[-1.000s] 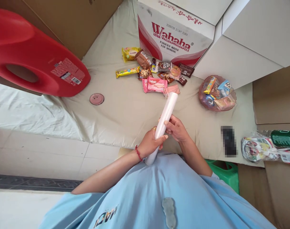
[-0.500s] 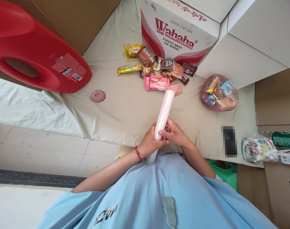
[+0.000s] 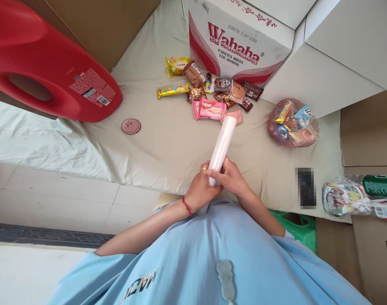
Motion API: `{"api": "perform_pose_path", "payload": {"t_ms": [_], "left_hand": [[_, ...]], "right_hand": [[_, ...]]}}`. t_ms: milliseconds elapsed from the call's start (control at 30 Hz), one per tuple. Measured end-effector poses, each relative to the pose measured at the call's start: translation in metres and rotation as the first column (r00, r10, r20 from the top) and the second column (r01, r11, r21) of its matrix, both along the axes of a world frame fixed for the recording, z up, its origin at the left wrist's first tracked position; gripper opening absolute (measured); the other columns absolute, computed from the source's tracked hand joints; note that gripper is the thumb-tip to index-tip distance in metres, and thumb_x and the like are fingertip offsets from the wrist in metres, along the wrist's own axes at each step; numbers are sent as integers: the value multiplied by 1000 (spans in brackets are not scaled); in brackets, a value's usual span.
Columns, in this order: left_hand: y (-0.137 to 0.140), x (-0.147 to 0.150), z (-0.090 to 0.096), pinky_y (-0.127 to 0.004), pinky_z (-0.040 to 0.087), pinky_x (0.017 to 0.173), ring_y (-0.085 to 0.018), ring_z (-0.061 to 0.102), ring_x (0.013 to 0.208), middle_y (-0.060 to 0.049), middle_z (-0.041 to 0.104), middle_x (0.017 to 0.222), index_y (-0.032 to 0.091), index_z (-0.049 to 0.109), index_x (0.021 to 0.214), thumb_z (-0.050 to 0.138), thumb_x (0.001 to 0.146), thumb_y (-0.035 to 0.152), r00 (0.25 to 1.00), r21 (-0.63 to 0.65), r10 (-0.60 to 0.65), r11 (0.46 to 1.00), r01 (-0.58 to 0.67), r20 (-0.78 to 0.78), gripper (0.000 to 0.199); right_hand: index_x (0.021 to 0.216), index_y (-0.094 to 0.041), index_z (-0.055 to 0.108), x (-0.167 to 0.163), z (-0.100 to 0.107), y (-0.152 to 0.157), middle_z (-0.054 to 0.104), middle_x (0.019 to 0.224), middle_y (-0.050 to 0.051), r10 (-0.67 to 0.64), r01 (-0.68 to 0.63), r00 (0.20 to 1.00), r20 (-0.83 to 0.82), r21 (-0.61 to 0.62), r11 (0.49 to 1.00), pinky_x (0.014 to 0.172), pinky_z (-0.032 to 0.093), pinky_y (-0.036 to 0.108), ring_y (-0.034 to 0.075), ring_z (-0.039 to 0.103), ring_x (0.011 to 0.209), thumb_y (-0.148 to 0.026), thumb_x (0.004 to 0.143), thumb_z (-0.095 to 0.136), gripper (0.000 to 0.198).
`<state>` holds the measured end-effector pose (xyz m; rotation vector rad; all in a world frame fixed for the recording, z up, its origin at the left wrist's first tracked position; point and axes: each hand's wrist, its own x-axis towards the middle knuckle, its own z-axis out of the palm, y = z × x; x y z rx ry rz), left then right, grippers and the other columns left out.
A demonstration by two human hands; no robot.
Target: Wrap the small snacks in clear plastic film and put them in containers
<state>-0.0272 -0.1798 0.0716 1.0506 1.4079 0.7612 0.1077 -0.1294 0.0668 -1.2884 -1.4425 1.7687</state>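
Note:
A long roll of white plastic film stands tilted in front of my body, its top leaning away to the right. My left hand, with a ring and a red bracelet, is wrapped round its lower part. From the other side my right hand grips the roll too, thumb laid across its front. Beyond the roll's upper end lie a pink nabati wafer pack and a flat pink packet. The roll's bottom end is hidden behind my left hand.
Several wrapped snacks lie before a Wahaha water carton. A pink bowl of snacks stands at right, a blurred dark object nearer. At left are a round pink lid and a big red jug.
The roll's top has shifted slightly up and to the right. My right thumb has slid across the roll toward my left hand, and both hands still hold it.

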Motion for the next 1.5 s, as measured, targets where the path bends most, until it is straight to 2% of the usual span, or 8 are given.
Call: {"api": "perform_pose_path", "payload": {"t_ms": [233, 400, 567, 867, 1100, 1233, 1367, 1500], "left_hand": [[-3, 1, -5, -40, 54, 89, -27, 69, 106, -6, 70, 115, 22, 48, 125, 81, 68, 26, 994, -20, -6, 1000, 8, 107, 65], [-2, 2, -8, -38, 53, 80, -24, 69, 88, 0, 70, 91, 22, 48, 115, 83, 67, 28, 976, -35, -40, 998, 49, 213, 59], [-3, 1, -4, -34, 51, 75, -19, 66, 79, 4, 66, 81, 23, 47, 115, 83, 67, 27, 962, -65, -26, 997, 45, 271, 60], [-3, 2, -7, -38, 53, 84, -24, 69, 95, -3, 70, 100, 21, 53, 115, 78, 69, 21, 992, -4, -52, 999, 53, 118, 53], [-6, 0, -12, -37, 54, 81, -22, 68, 89, -2, 70, 93, 21, 53, 114, 82, 72, 30, 950, -20, -97, 994, 107, 297, 52], [-4, -3, -9, -31, 52, 70, -16, 64, 76, -2, 70, 92, 20, 53, 115, 86, 73, 43, 894, -50, -118, 987, 154, 433, 57], [-3, -15, -10, -32, 55, 66, -16, 65, 70, -10, 71, 102, 18, 60, 108, 65, 85, 73, 691, -161, -64, 953, 256, 720, 60], [-10, -26, -15, -34, 57, 73, -20, 72, 80, -12, 72, 101, 18, 60, 109, 76, 81, 67, 632, -196, -104, 901, 386, 768, 59]], "right_hand": [[127, -19, 61, 19, 4, 2, 69, 127, 11, 118, -125, 977, -181, -31, 992, 89, 56, 32, 22, 67, 109, -56, 85, 80, 59], [135, -21, 58, 35, 2, 5, 66, 133, 12, 210, -237, 946, -248, -82, 968, 61, 54, 23, 12, 63, 75, -50, 89, 78, 58], [135, -21, 59, 46, -2, 8, 70, 122, 10, 247, -306, 910, -332, -139, 942, 67, 57, 26, 12, 64, 74, -47, 92, 75, 53], [119, -20, 64, 18, -3, 0, 74, 114, 9, -36, 10, 985, -171, -149, 989, 45, 40, 21, 8, 50, 57, -56, 82, 82, 55], [128, -21, 62, 31, 0, 5, 73, 124, 10, 148, -174, 963, -224, -102, 979, 49, 47, 22, 6, 50, 54, -55, 86, 79, 57], [133, -21, 62, 44, -4, 4, 75, 112, 8, 206, -237, 943, -260, -93, 967, 59, 54, 26, 10, 58, 60, -52, 89, 77, 56], [136, -23, 61, 48, -10, -3, 74, 113, 9, 122, -182, 934, -335, -154, 971, 61, 55, 30, 11, 55, 60, -53, 88, 77, 58], [130, -26, 64, 45, -13, -9, 71, 125, 9, 1, -81, 927, -376, -197, 977, 54, 47, 29, 8, 46, 55, -50, 84, 81, 55]]}}
